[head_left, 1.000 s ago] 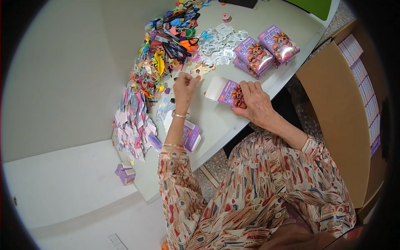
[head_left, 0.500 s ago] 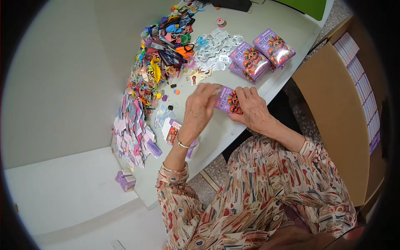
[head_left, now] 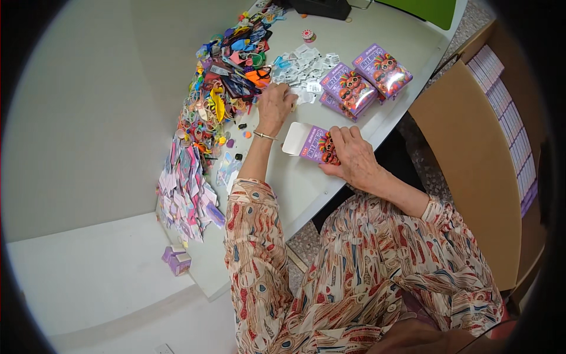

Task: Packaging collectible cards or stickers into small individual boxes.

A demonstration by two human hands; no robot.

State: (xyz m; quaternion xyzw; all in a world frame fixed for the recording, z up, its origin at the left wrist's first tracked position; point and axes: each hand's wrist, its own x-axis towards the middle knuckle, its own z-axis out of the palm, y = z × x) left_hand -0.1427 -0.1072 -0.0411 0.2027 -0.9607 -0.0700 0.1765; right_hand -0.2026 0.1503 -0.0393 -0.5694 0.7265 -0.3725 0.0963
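Note:
A small purple carton [head_left: 319,143] with colourful cartoon figures is in my right hand [head_left: 356,158], the thumb on its near side and the fingers across its printed face. Its white end flap [head_left: 298,139] stands open toward the left. My left hand [head_left: 276,108], with a bangle at the wrist, reaches over the table at the near edge of a heap of small white printed packets [head_left: 303,68]. Those fingers are bent and drawn together; whatever is under their tips is hidden. Farther right, several filled purple cartons [head_left: 352,88] lie stacked and leaning on each other.
Along the wall runs a long heap of colourful trinkets [head_left: 218,106], then a pile of pink and white folded papers [head_left: 186,192]. A small purple carton [head_left: 177,259] sits at the left corner. Right of the table stands a cardboard box [head_left: 471,171] holding rows of flat cartons.
My left hand has left the carton's end and moved away to the white packets. The carton's flap now shows open. My right hand keeps its hold almost in place.

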